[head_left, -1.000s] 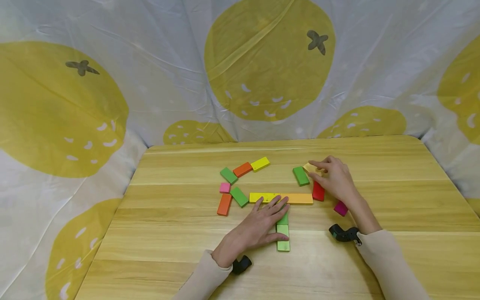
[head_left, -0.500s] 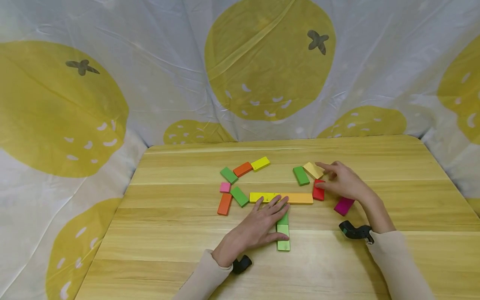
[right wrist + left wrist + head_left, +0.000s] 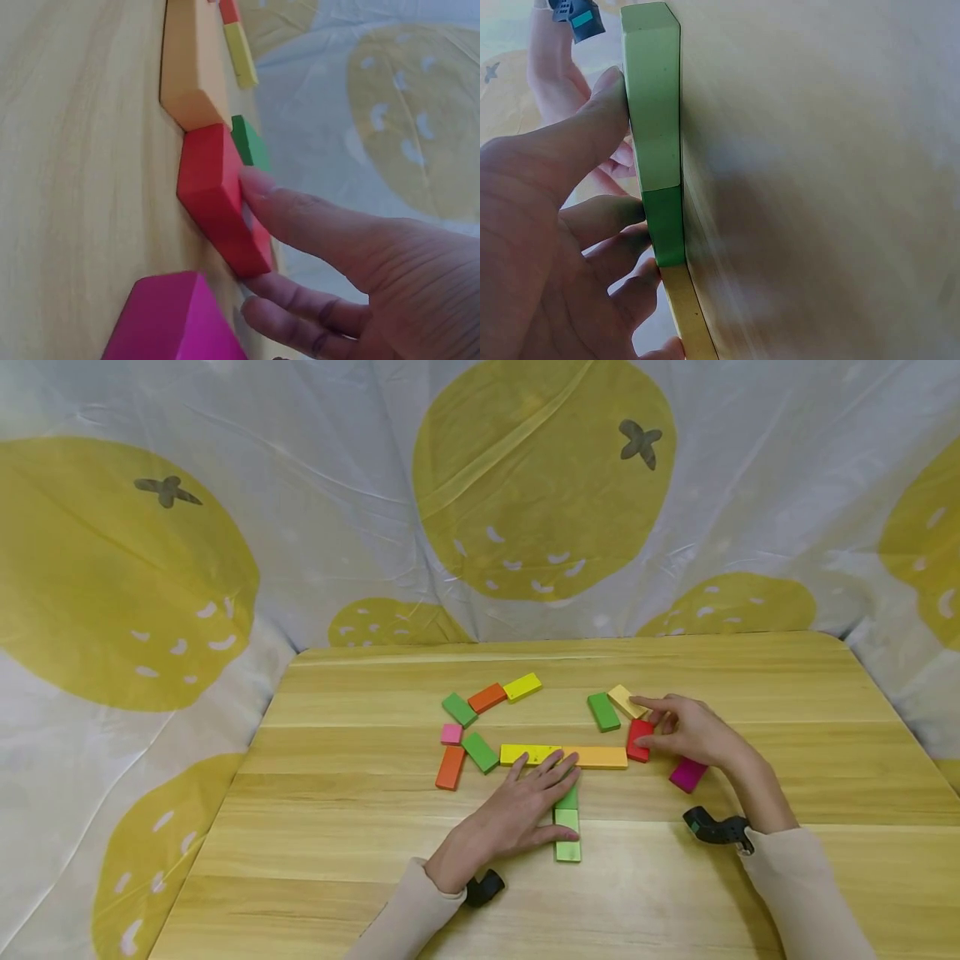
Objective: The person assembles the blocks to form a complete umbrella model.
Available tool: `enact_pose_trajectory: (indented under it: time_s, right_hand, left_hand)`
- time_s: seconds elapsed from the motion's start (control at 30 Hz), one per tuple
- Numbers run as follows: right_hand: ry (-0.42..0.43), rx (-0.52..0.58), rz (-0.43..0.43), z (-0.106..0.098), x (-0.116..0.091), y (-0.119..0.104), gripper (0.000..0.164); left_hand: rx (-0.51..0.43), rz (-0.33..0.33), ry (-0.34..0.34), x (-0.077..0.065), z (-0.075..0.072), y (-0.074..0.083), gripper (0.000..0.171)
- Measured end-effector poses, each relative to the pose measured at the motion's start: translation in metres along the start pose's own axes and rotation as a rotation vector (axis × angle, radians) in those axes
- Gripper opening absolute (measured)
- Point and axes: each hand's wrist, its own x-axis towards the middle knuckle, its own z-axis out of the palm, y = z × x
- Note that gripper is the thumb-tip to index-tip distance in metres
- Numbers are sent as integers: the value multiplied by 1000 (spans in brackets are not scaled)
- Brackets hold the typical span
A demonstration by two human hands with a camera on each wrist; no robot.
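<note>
- Right hand (image 3: 693, 731) has drawn slightly toward the person since the earlier frame, its thumb now lower on the red block (image 3: 640, 727).
- Patterned cloth (image 3: 337, 485) hangs behind the wooden table (image 3: 337, 860), where the blocks lie.
- Left hand (image 3: 510, 814): fingers spread apart, tips over the yellow block (image 3: 525, 752) and dark green block (image 3: 572, 797), thumb on the light green block (image 3: 567, 852).
- Right hand: thumb and forefinger apart; the thumb touches the red block, the forefinger is at the cream block (image 3: 624, 700).
- Red block: corner-to-corner with the light orange block (image 3: 600, 758), near the magenta block (image 3: 686, 775).
- Pink block (image 3: 451, 734): smallest, far left.
</note>
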Motion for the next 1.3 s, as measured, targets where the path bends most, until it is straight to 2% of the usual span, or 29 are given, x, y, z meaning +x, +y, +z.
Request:
enact_pose_trajectory:
  time_s: [0.33, 0.7, 0.8, 1.03, 1.1, 1.3]
  right_hand:
    - [66, -12, -17, 5, -1, 9, 57]
    - [66, -10, -15, 4, 0, 12, 54]
    - [109, -28, -16, 6, 1, 12, 50]
    - [318, -98, -7, 18, 11, 7, 39]
    - [334, -102, -12, 21, 14, 7, 35]
    - [311, -76, 2, 24, 19, 4, 32]
  left_hand:
    - [-4, -2, 0, 0, 0, 0, 85]
    - [4, 0, 0, 0, 0, 0, 85]
    - [4, 1, -1, 1, 0, 0, 85]
    - [2, 2, 1, 0, 0, -1, 85]
    - [-2, 1, -2, 0, 0, -1, 85]
    - [-24, -10, -15, 1, 1, -1, 85]
